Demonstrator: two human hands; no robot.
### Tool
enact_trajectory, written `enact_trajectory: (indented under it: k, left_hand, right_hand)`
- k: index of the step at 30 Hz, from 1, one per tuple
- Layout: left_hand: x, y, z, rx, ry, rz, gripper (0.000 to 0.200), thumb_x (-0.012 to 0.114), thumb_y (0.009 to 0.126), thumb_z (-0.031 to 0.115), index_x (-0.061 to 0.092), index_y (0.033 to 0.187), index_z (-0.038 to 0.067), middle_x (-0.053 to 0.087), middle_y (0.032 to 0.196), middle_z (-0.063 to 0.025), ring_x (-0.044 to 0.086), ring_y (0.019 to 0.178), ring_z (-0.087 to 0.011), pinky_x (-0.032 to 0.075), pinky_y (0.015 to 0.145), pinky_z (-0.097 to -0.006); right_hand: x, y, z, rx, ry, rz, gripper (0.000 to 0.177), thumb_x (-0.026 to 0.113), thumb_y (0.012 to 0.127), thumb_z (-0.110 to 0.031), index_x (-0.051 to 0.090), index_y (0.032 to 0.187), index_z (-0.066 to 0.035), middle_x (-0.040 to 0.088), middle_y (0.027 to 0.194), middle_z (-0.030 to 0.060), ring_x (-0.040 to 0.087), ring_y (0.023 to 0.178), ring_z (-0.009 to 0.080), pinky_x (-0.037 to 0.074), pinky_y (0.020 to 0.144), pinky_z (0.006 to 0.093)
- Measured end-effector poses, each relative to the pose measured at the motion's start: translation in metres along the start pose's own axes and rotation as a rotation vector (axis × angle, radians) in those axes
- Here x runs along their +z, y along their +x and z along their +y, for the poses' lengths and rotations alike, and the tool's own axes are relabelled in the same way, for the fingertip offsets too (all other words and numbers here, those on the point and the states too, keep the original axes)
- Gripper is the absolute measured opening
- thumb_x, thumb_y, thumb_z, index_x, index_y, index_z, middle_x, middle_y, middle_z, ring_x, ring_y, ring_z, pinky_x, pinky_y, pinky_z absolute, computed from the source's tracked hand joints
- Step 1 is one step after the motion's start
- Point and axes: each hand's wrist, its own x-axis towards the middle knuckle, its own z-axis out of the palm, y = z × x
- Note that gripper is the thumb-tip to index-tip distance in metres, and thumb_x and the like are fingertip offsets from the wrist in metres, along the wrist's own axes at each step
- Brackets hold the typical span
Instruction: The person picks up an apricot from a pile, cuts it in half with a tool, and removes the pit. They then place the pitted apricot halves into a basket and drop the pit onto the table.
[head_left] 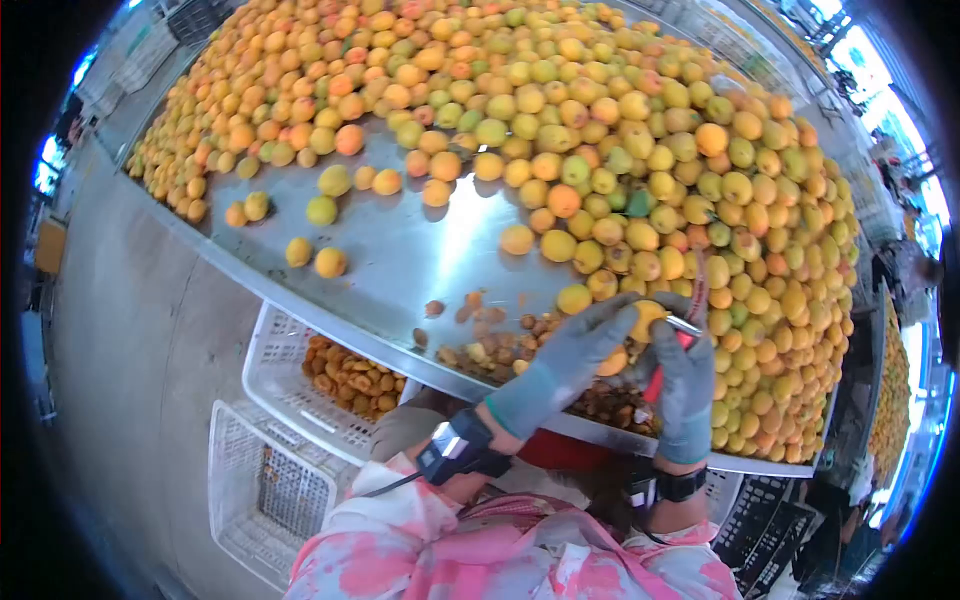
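My left hand, in a grey glove, pinches a yellow-orange apricot over the front of the metal table. Close against that fruit is the silver metal end of a red-handled tool, which my gloved right hand grips. Another apricot shows just under my left fingers. Below and left of my hands lie brown apricot pits and scraps. A large heap of apricots rises behind and to the right of both hands.
The sloping metal table has a raised front edge. Under it stands a white crate with halved apricots inside. Another white crate sits on the floor beside it. Black crates are at lower right.
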Motion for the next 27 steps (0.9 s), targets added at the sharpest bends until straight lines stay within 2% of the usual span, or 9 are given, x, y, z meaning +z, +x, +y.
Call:
enact_trajectory:
  k: [3, 11, 18, 20, 21, 22, 24, 25, 27]
  left_hand:
    - [0.004, -0.008, 0.015, -0.052, 0.001, -0.066, 0.052, 0.061, 0.093, 0.026, 0.044, 0.135, -0.001, 0.057, 0.123, -0.0047, 0.054, 0.109, -0.0093, 0.046, 0.090, -0.0224]
    - [0.011, 0.002, 0.002, 0.093, 0.044, -0.065, 0.056, 0.064, 0.091, 0.020, 0.040, 0.137, 0.000, 0.058, 0.119, -0.0054, 0.055, 0.108, -0.0122, 0.052, 0.083, -0.0263]
    - [0.017, -0.008, 0.001, 0.177, 0.196, -0.205, 0.047, 0.067, 0.088, 0.021, 0.051, 0.129, 0.003, 0.059, 0.113, -0.0039, 0.058, 0.097, -0.0097, 0.051, 0.079, -0.0236]
    - [0.012, -0.004, -0.013, 0.193, 0.281, -0.166, 0.045, 0.066, 0.089, 0.021, 0.053, 0.127, 0.002, 0.060, 0.112, -0.0035, 0.057, 0.097, -0.0105, 0.049, 0.081, -0.0240]
    - [0.014, -0.007, -0.009, 0.184, 0.322, -0.175, 0.045, 0.064, 0.090, 0.021, 0.052, 0.128, 0.002, 0.060, 0.113, -0.0033, 0.057, 0.099, -0.0114, 0.049, 0.083, -0.0249]
    - [0.014, -0.009, -0.002, 0.170, 0.361, -0.201, 0.045, 0.062, 0.091, 0.021, 0.051, 0.129, 0.001, 0.060, 0.114, -0.0032, 0.057, 0.100, -0.0122, 0.049, 0.085, -0.0258]
    - [0.023, -0.018, 0.000, 0.127, 0.144, -0.116, 0.044, 0.058, 0.093, 0.022, 0.049, 0.131, 0.000, 0.059, 0.118, -0.0046, 0.057, 0.105, -0.0147, 0.048, 0.090, -0.0280]
    - [0.028, -0.023, 0.003, 0.081, 0.066, -0.055, 0.047, 0.054, 0.095, 0.024, 0.043, 0.135, 0.002, 0.057, 0.122, -0.0068, 0.058, 0.107, -0.0165, 0.050, 0.089, -0.0290]
    - [0.031, -0.024, 0.007, 0.008, 0.032, -0.109, 0.049, 0.052, 0.097, 0.028, 0.040, 0.138, 0.004, 0.057, 0.123, -0.0087, 0.060, 0.106, -0.0179, 0.053, 0.083, -0.0293]
  right_hand:
    - [0.001, -0.004, -0.010, -0.002, 0.011, -0.082, 0.039, 0.065, 0.088, -0.017, 0.052, 0.121, -0.002, 0.061, 0.083, 0.0008, 0.051, 0.051, 0.0041, 0.040, 0.042, 0.0179]
    - [-0.003, -0.007, -0.003, -0.015, 0.083, -0.080, 0.034, 0.061, 0.091, -0.015, 0.054, 0.121, -0.001, 0.064, 0.093, 0.0021, 0.057, 0.064, 0.0035, 0.043, 0.048, 0.0154]
    - [-0.007, -0.020, -0.007, -0.012, -0.002, -0.007, 0.039, 0.057, 0.093, -0.020, 0.051, 0.127, -0.001, 0.064, 0.097, 0.0038, 0.056, 0.069, 0.0039, 0.044, 0.053, 0.0165]
    - [-0.004, -0.027, -0.017, -0.049, -0.058, 0.002, 0.043, 0.056, 0.094, -0.021, 0.047, 0.131, -0.001, 0.063, 0.102, 0.0057, 0.056, 0.075, 0.0044, 0.046, 0.060, 0.0174]
    - [-0.016, -0.027, -0.004, 0.011, -0.095, 0.016, 0.047, 0.055, 0.095, -0.021, 0.043, 0.136, -0.002, 0.061, 0.111, 0.0077, 0.058, 0.087, 0.0091, 0.049, 0.071, 0.0222]
    - [-0.036, -0.029, 0.014, -0.207, -0.357, -0.027, 0.043, 0.054, 0.095, -0.019, 0.046, 0.135, -0.004, 0.059, 0.116, 0.0085, 0.057, 0.098, 0.0143, 0.049, 0.083, 0.0298]
    - [-0.047, -0.024, 0.037, -0.453, -0.679, -0.001, 0.035, 0.054, 0.095, -0.018, 0.053, 0.125, -0.001, 0.057, 0.120, 0.0141, 0.055, 0.107, 0.0177, 0.048, 0.087, 0.0344]
    - [-0.047, -0.020, 0.023, -0.883, -1.037, 0.021, 0.036, 0.053, 0.096, -0.018, 0.050, 0.127, 0.000, 0.056, 0.118, 0.0144, 0.054, 0.105, 0.0168, 0.048, 0.086, 0.0359]
    - [-0.023, -0.034, -0.013, 0.071, 0.061, 0.000, 0.043, 0.051, 0.098, -0.029, 0.043, 0.131, -0.002, 0.057, 0.090, 0.0005, 0.053, 0.068, 0.0063, 0.046, 0.057, 0.0226]
